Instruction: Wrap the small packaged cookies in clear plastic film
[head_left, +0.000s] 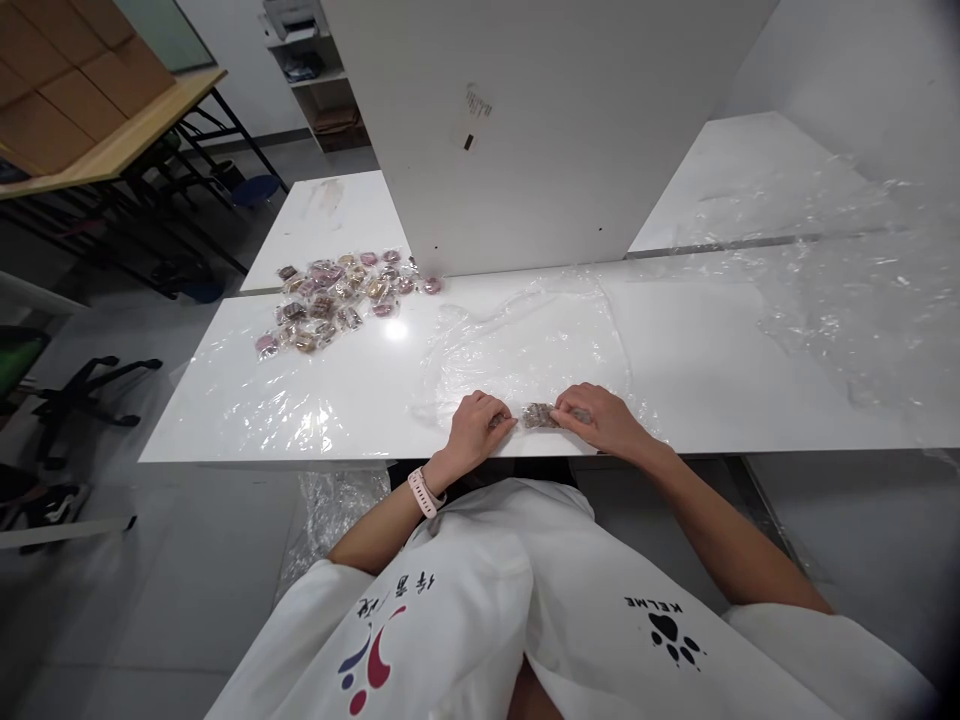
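A small brown snack in a clear wrapper (pixel 538 415) lies close to the table's front edge, between my two hands. My right hand (pixel 602 420) is closed, its thumb and fingers pinching the right end of that wrapper. On the other side, my left hand (pixel 475 432) has its fingers curled and pressed together around a small brown wrapped piece, mostly covered by the fingers. Its fingertips end just short of the snack in the middle. Beneath and beyond both hands spreads a clear plastic bag (pixel 525 345), flat on the white table (pixel 697 370).
Several wrapped snacks (pixel 337 290), pink, yellow and brown, are heaped at the left back. A white upright panel (pixel 517 130) stands behind the table. Crumpled clear plastic (pixel 862 300) covers the right side. More clear plastic (pixel 330 510) hangs below the front edge.
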